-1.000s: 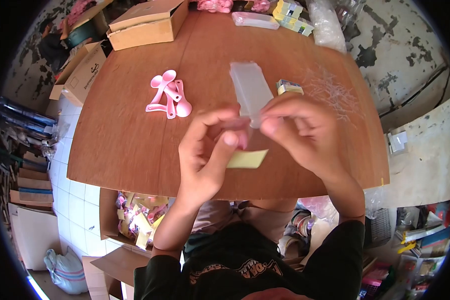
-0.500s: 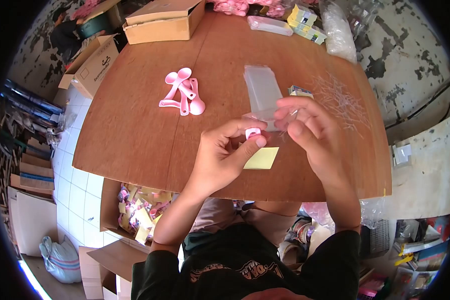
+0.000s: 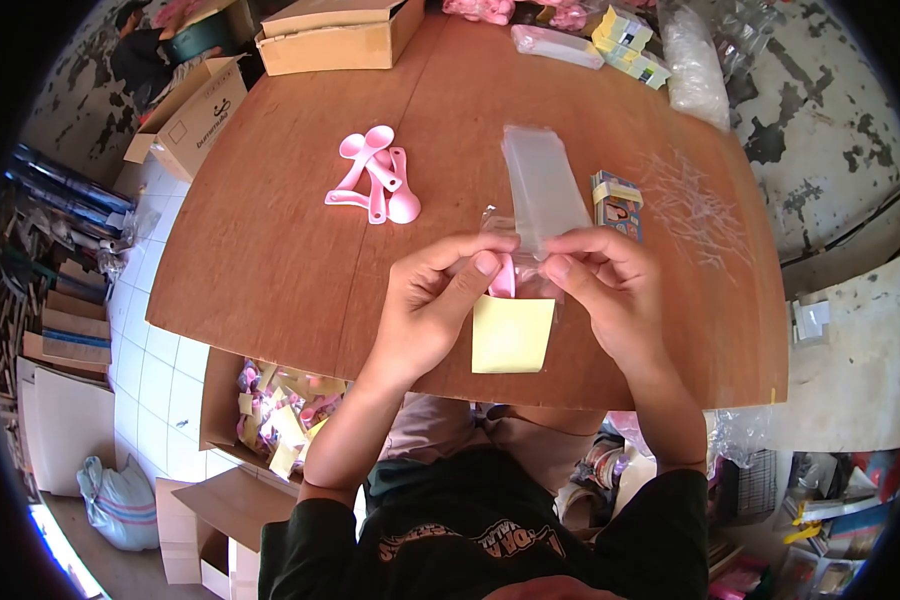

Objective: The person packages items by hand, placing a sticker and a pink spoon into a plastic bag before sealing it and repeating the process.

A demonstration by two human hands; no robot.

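Note:
My left hand (image 3: 430, 300) and my right hand (image 3: 615, 285) face each other near the table's front edge. Both have thumb and fingers pinched on the top of a clear plastic bag (image 3: 532, 285). Within the bag the handle of a pink measuring spoon (image 3: 502, 278) shows beside my left fingertips; the rest of it is hidden. A pale yellow card (image 3: 513, 337) hangs below the fingers, in front of the spoon. Just beyond my hands lies a stack of clear bags (image 3: 547, 185). Several pink spoons (image 3: 378, 178) are heaped at the left.
A banded pack of printed cards (image 3: 618, 205) and scattered thin clear strips (image 3: 698, 210) lie to the right on the wooden table (image 3: 270, 250). A cardboard box (image 3: 335, 40) stands at the back. Below the left edge, another box (image 3: 220, 410) holds packed pieces. A person (image 3: 138, 55) is far left.
My right hand has come down and left to pinch the bag beside my left hand. The yellow card now hangs lower and shows more fully. The view has shifted slightly.

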